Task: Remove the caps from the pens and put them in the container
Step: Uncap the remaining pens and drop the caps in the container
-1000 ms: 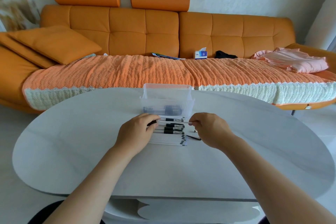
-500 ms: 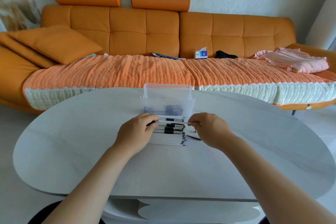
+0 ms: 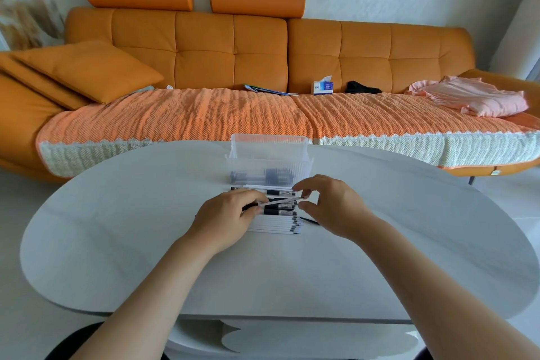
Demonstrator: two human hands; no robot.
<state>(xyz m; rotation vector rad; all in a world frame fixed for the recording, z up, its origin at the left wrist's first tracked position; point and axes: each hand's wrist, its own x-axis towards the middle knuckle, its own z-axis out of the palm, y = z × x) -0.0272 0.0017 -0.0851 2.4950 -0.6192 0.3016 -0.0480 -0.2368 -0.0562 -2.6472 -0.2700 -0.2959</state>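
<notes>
A row of white pens (image 3: 277, 225) with black grips lies side by side on the white table (image 3: 117, 228), just in front of a clear ribbed plastic container (image 3: 268, 168) that holds a few dark pieces. My left hand (image 3: 228, 218) grips one pen (image 3: 282, 201) at its black end, lifted slightly above the row. My right hand (image 3: 330, 206) pinches the other end of that same pen between thumb and forefinger. A thin black piece (image 3: 309, 221) lies on the table under my right hand.
An orange sofa (image 3: 263, 52) with a woven orange cover runs behind the table. On it lie a cushion (image 3: 87, 70), a tissue pack (image 3: 323, 87), papers, a black item and a pink cloth (image 3: 473, 96).
Both hands have raised the pen slightly off the row, and my right hand has shifted a little to the right along it.
</notes>
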